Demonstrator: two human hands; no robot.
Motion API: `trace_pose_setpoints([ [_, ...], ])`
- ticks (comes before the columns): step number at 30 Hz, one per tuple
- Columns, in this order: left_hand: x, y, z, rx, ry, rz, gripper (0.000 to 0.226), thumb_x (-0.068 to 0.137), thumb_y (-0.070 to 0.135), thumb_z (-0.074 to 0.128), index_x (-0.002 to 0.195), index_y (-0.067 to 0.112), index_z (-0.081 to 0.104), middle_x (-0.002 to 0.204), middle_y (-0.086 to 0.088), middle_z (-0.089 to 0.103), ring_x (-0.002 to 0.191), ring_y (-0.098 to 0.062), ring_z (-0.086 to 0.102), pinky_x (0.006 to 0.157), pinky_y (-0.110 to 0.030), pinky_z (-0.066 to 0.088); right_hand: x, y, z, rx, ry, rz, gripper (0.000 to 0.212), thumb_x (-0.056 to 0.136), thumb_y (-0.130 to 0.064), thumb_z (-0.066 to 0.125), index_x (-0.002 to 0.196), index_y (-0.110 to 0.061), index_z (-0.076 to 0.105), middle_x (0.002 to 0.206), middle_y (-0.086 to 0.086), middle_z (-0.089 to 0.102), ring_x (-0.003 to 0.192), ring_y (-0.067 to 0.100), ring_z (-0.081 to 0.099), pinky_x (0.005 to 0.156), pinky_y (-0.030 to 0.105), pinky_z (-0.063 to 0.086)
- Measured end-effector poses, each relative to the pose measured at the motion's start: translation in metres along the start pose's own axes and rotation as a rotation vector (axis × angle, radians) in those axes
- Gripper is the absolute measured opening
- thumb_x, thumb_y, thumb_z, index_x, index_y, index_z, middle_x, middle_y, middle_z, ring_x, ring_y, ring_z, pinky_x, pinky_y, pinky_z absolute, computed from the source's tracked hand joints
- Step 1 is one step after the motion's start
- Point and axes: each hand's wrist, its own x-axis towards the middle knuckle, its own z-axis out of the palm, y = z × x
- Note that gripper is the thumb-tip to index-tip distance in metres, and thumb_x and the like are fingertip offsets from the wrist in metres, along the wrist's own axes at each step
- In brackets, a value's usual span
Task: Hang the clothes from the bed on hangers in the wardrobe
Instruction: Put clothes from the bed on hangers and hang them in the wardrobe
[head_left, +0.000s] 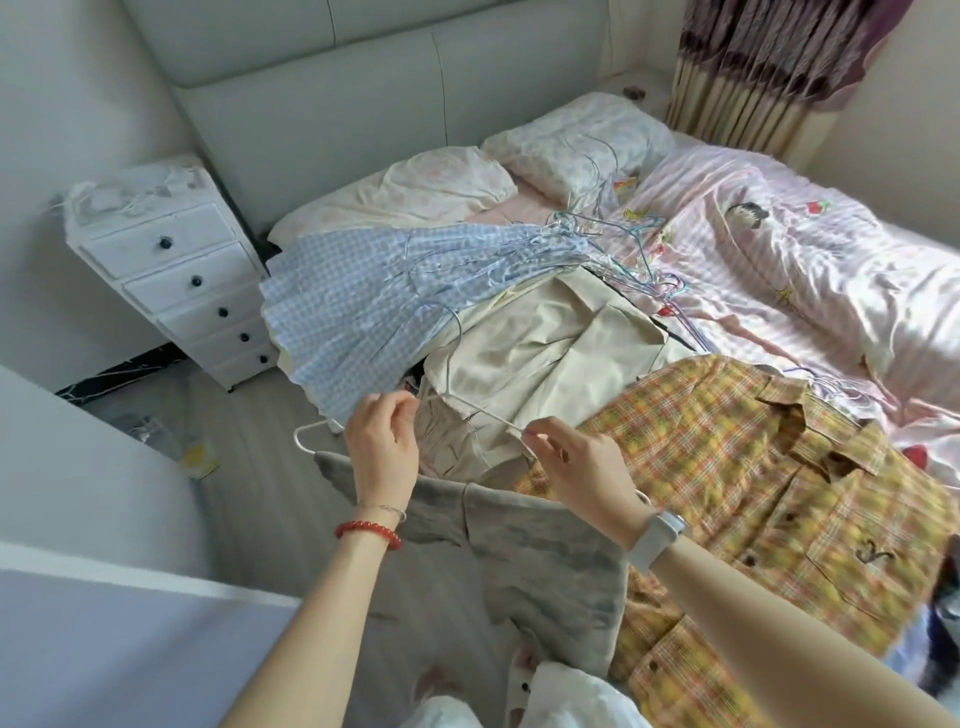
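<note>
A thin white hanger (457, 400) lies with its long axis running from lower left to upper right across the bed's near edge, its hook (453, 325) pointing up toward the headboard. The left hand (382, 441) pinches the hanger near its left shoulder; the right hand (576, 460) pinches its right arm, fingers curled. A soft grey garment (535, 561) droops from it, hanging below the hands. Behind lie a smooth cream garment (545, 343), a crinkled blue gingham dress (374, 291) and a yellow plaid shirt (769, 499), with loose wire hangers (639, 249) mid-bed.
</note>
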Motion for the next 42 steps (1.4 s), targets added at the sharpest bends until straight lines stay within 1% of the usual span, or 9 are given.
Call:
trace_pose_setpoints([
  [4,0.047,0.007,0.002,0.043,0.114,0.079,0.032,0.09,0.026,0.045,0.08,0.002,0.064,0.074,-0.004,0.055,0.076,-0.015,0.045,0.075,-0.049,0.044,0.035,-0.014,-0.001,0.099,0.078,0.0,0.021,0.087,-0.026,0.055,0.089,-0.009,0.067,0.048,0.0,0.059,0.039,0.007,0.044,0.045,0.017,0.034],
  [10,0.131,0.023,0.013,0.075,0.241,0.247,0.028,0.092,0.025,0.048,0.081,0.005,0.065,0.078,-0.01,0.061,0.082,-0.014,0.044,0.085,-0.065,0.04,0.093,-0.034,-0.011,0.217,0.215,0.052,0.012,0.088,-0.013,0.06,0.088,-0.003,0.066,0.043,-0.021,0.034,0.041,-0.001,0.045,0.042,0.011,0.027],
  [13,0.172,0.037,0.026,0.092,0.324,0.326,0.031,0.094,0.033,0.047,0.087,0.01,0.067,0.086,-0.008,0.063,0.089,-0.016,0.048,0.082,-0.064,0.042,0.123,-0.038,-0.02,0.26,0.295,0.058,0.011,0.088,-0.013,0.06,0.087,-0.004,0.066,0.045,-0.016,0.039,0.042,0.001,0.043,0.044,0.01,0.028],
  [15,0.19,0.054,0.04,0.083,0.316,0.364,0.026,0.094,0.029,0.047,0.095,0.012,0.067,0.098,-0.009,0.062,0.101,-0.017,0.049,0.091,-0.065,0.038,0.139,-0.033,-0.031,0.272,0.352,0.079,0.011,0.088,-0.015,0.06,0.087,-0.007,0.067,0.05,-0.004,0.051,0.044,0.005,0.042,0.046,0.012,0.028],
  [17,0.2,0.073,0.06,0.061,0.226,0.337,0.031,0.092,0.025,0.042,0.109,0.013,0.064,0.119,-0.011,0.057,0.121,-0.024,0.045,0.108,-0.06,0.019,0.153,-0.025,-0.044,0.265,0.397,0.104,0.012,0.089,-0.017,0.059,0.086,-0.009,0.067,0.056,0.011,0.057,0.046,0.01,0.039,0.046,0.017,0.026],
  [21,0.217,0.108,0.109,0.071,-0.034,0.288,0.047,0.091,0.025,0.039,0.137,0.018,0.042,0.151,-0.009,0.025,0.142,-0.028,0.014,0.11,-0.052,0.002,0.18,0.009,-0.073,0.282,0.5,0.229,0.01,0.088,-0.02,0.06,0.083,-0.014,0.066,0.055,0.009,0.053,0.046,0.01,0.035,0.05,0.023,0.028],
  [32,0.197,0.096,0.277,0.41,-0.644,0.135,0.053,0.097,0.033,0.036,0.146,0.029,0.017,0.157,-0.001,-0.001,0.143,-0.022,-0.007,0.112,-0.055,-0.001,0.26,0.212,-0.116,0.278,0.547,0.518,0.017,0.088,-0.019,0.06,0.092,-0.005,0.068,0.075,0.01,0.064,0.067,0.018,0.055,0.067,0.033,0.044],
  [38,0.157,0.043,0.351,0.602,-0.955,-0.035,0.059,0.096,0.044,0.034,0.147,0.032,0.006,0.156,0.0,-0.011,0.142,-0.024,-0.013,0.112,-0.057,-0.003,0.286,0.33,-0.08,0.162,0.308,0.663,0.022,0.091,-0.019,0.051,0.101,-0.008,0.067,0.09,0.016,0.07,0.079,0.03,0.063,0.066,0.031,0.044],
  [42,0.135,0.015,0.381,0.705,-1.124,-0.073,0.064,0.093,0.057,0.027,0.146,0.037,-0.002,0.155,0.0,-0.016,0.141,-0.026,-0.017,0.11,-0.058,-0.007,0.279,0.389,-0.049,0.122,0.078,0.738,0.03,0.088,-0.008,0.042,0.11,-0.011,0.063,0.102,0.017,0.067,0.081,0.035,0.063,0.073,0.04,0.052],
])
